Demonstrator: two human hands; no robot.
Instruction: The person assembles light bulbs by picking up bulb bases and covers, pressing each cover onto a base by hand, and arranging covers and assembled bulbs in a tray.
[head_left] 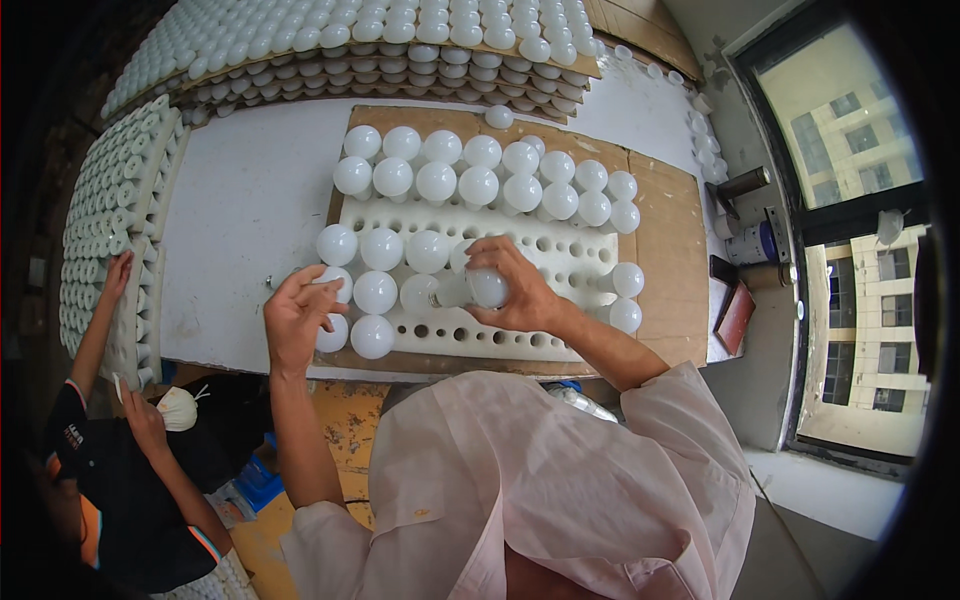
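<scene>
Two hands work at mid-frame over a white foam tray [560, 250] half filled with bulbs; the left hand [300, 320], fingers curled, touches a bulb [338, 283] at the tray's left edge; the right hand [515, 285] grips another bulb [470, 290] sideways; seating it probably needs its base turned down into an open hole.

Open holes run thru the middle of my white foam tray [560, 262] & along its near edge, so there's room to come down there. Far rows are packed w/ bulbs [478, 185] touching each other, no gap. Bulbs near my left hand [300, 318] crowd that corner. Bare tabletop [250, 200] to the left is free to pass over. Stacked bulb trays [400, 50] wall off the back, more stacks [115, 200] on the left (another person's hand [118, 272] rests on those). Right side: cardboard strip [668, 240] open.
</scene>
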